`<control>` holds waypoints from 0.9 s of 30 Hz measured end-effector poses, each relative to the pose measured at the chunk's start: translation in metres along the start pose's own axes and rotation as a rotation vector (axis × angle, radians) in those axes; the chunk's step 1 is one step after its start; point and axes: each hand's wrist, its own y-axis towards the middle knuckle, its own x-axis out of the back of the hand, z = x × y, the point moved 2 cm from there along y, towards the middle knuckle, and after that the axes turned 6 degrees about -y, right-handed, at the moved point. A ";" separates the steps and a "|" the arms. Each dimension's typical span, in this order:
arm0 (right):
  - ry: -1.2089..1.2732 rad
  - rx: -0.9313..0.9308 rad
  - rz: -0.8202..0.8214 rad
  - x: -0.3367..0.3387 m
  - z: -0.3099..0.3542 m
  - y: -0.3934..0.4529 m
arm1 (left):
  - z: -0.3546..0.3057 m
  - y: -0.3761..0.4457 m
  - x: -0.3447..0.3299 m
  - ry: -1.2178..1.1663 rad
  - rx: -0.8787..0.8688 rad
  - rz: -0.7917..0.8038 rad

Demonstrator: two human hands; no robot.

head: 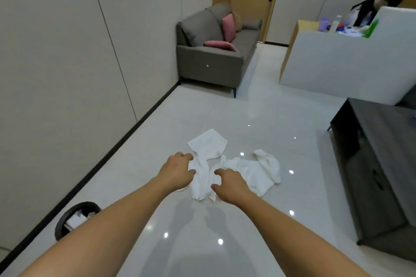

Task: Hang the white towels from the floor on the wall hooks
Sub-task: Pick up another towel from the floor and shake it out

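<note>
Three white towels lie on the glossy floor. A flatter one (pixel 208 144) is farthest, a crumpled one (pixel 202 183) is in the middle, and a larger rumpled one (pixel 258 172) lies to the right. My left hand (pixel 177 171) reaches over the left edge of the crumpled towel, with fingers and thumb spread and bent. My right hand (pixel 229 184) hovers at that towel's right side in the same clawed shape, thumb and forefinger apart. Neither hand visibly grips cloth. No wall hooks are in view.
The plain panelled wall (pixel 67 63) runs along the left, with a black waste bin (pixel 76 218) at its foot. A grey sofa (pixel 213 51) stands ahead. A dark low cabinet (pixel 378 153) is on the right. Behind a white counter (pixel 337 58) a person (pixel 382 4) leans.
</note>
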 end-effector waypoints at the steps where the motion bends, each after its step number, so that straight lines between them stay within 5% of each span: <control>1: 0.015 -0.019 0.001 0.004 -0.005 0.016 | -0.003 0.020 -0.002 -0.007 -0.016 0.019; 9: 0.069 -0.087 0.019 0.030 -0.061 0.182 | -0.017 0.204 -0.024 0.042 -0.083 0.073; 17: 0.126 -0.148 0.152 0.039 -0.119 0.336 | -0.002 0.355 -0.057 -0.021 0.047 0.154; 27: 0.203 -0.309 0.373 -0.125 -0.160 0.455 | 0.124 0.450 -0.201 -0.060 0.223 0.373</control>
